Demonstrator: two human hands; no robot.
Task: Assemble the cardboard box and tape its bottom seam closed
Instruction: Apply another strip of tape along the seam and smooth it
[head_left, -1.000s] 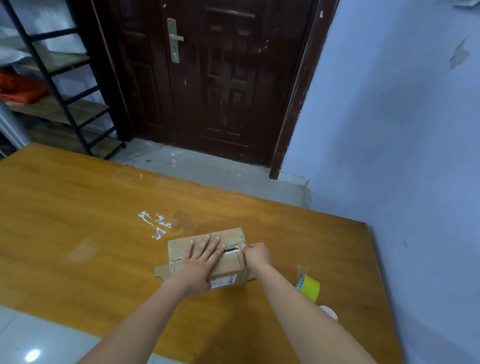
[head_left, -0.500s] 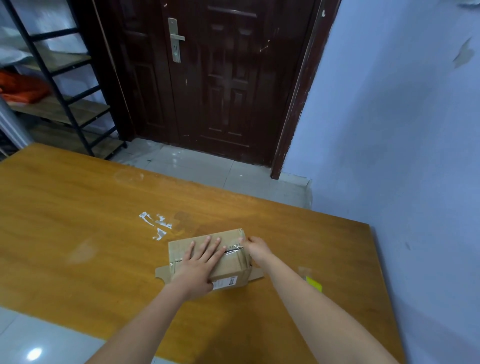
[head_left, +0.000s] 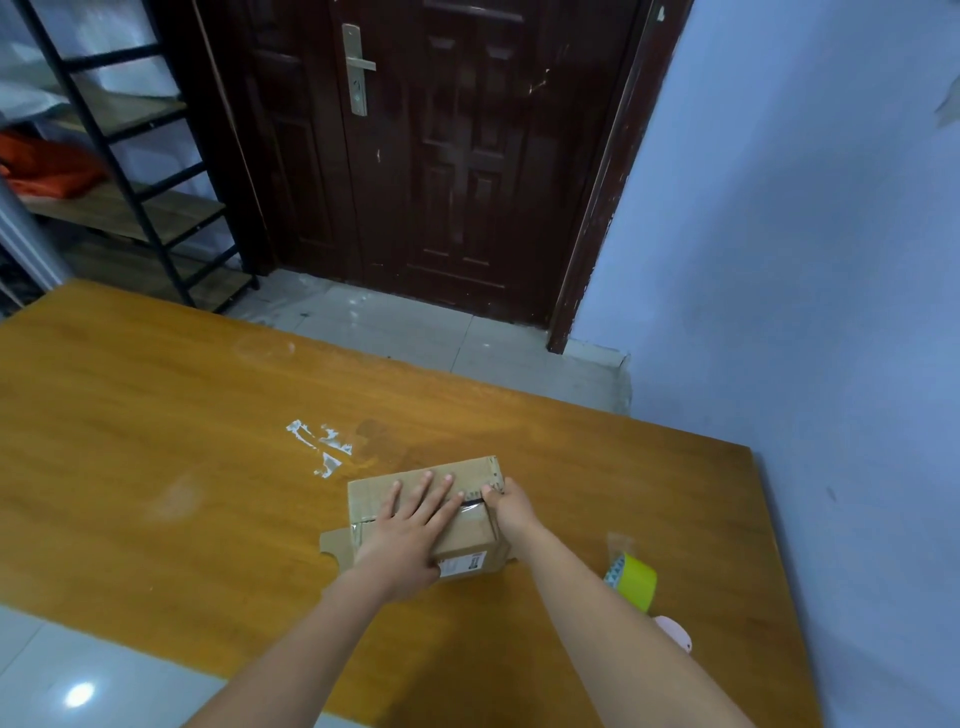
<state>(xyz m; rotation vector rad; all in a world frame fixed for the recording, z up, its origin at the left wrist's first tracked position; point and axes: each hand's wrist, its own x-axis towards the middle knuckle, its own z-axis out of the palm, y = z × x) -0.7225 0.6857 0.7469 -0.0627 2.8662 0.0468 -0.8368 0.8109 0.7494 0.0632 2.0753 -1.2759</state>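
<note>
A small brown cardboard box (head_left: 470, 538) lies on the wooden table (head_left: 156, 467) with its taped seam facing up and a white label on its near side. A loose flap (head_left: 337, 543) sticks out at its left. My left hand (head_left: 413, 525) lies flat on top of the box, fingers spread. My right hand (head_left: 506, 506) is at the box's right end, fingertips pressing on the tape at the seam. A yellow tape roll (head_left: 631, 579) stands on the table to the right of my right forearm.
A pink object (head_left: 675, 631) peeks out behind my right forearm near the tape roll. White tape scraps (head_left: 319, 447) stick to the table left of the box. A dark door (head_left: 441, 156), a shelf rack (head_left: 114, 171) and a blue wall (head_left: 805, 260) lie beyond.
My right hand shifted slightly along the box's right end. My forearm moved and the yellow tape roll shows again beside it. The left hand stayed flat on the box.
</note>
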